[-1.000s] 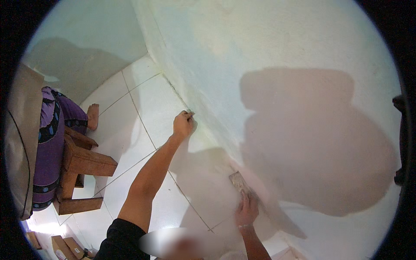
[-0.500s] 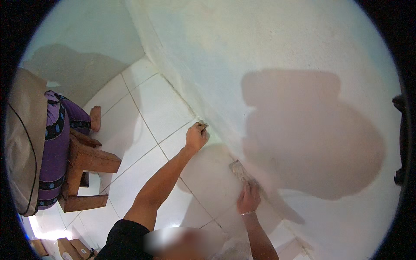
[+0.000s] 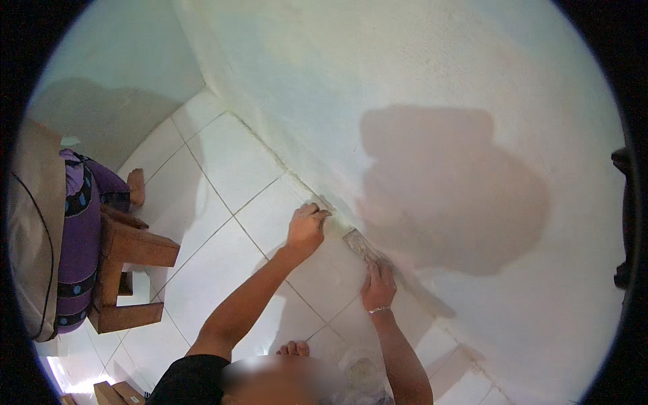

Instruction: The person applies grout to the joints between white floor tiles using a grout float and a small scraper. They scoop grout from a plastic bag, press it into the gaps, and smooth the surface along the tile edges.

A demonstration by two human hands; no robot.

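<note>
My right hand grips a flat, narrow putty knife, its blade smeared with grey paste. The blade lies by the seam where the white tiled floor meets the pale wall, pointing away from me. Farther along that seam, my left hand has its fingers curled and pinched together, with grey smears on them. Whatever it may hold is too small to make out. A whitish, rough-looking heap or bag shows at the lower edge, partly cut off.
At left, a person in patterned purple cloth sits on a wooden stool, one bare foot on the tiles. Bare toes show near the bottom. Cardboard boxes stand at lower left. My shadow falls on the wall.
The view has shifted a little. My left hand has come nearer along the seam, while the right hand has pushed the putty knife slightly forward, so the two are closer together.
</note>
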